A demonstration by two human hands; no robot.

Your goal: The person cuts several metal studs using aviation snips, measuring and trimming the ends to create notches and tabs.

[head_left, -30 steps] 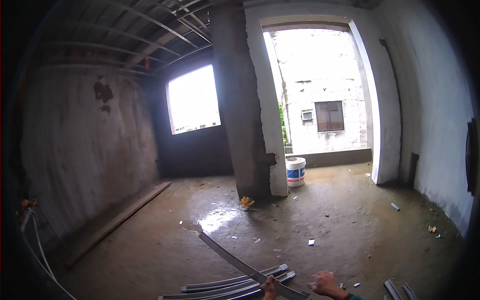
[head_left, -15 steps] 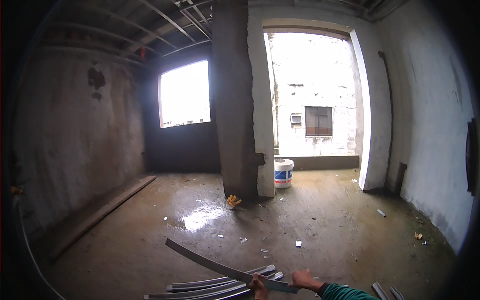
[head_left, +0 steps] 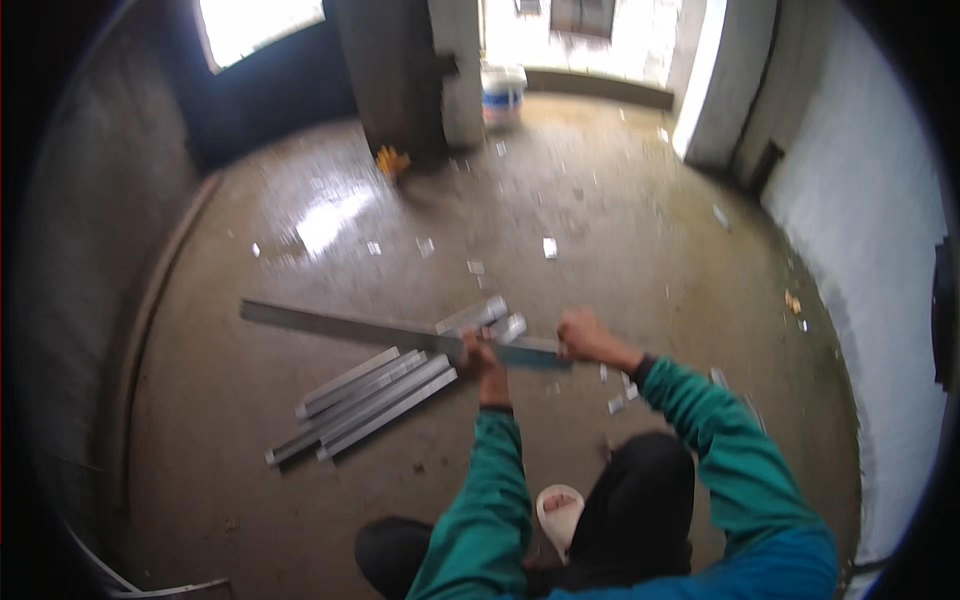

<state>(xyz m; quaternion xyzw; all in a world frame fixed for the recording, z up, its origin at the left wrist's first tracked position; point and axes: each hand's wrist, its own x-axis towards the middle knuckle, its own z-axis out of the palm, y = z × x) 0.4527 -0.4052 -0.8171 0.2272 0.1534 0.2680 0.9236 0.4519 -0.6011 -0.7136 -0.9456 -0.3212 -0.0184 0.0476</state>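
A long grey metal channel (head_left: 340, 325) lies crosswise in front of me, raised over the floor. My left hand (head_left: 482, 358) is closed around it toward its right part. At its right end my right hand (head_left: 592, 338) is closed, with the fingers at the channel's tip; blur hides whether a small tool is in them. Under the held piece, several shorter metal channels (head_left: 385, 405) lie side by side on the floor, just left of my left forearm.
Small metal offcuts (head_left: 550, 248) are scattered over the wet concrete floor (head_left: 330, 215). A white and blue bucket (head_left: 502, 97) stands by the large opening. A yellow glove-like thing (head_left: 392, 161) lies at the pillar's foot. A long plank (head_left: 150, 320) runs along the left wall.
The view has tipped down, bringing both my forearms, my knees and a sandalled foot into sight. Both hands stay on the long channel.
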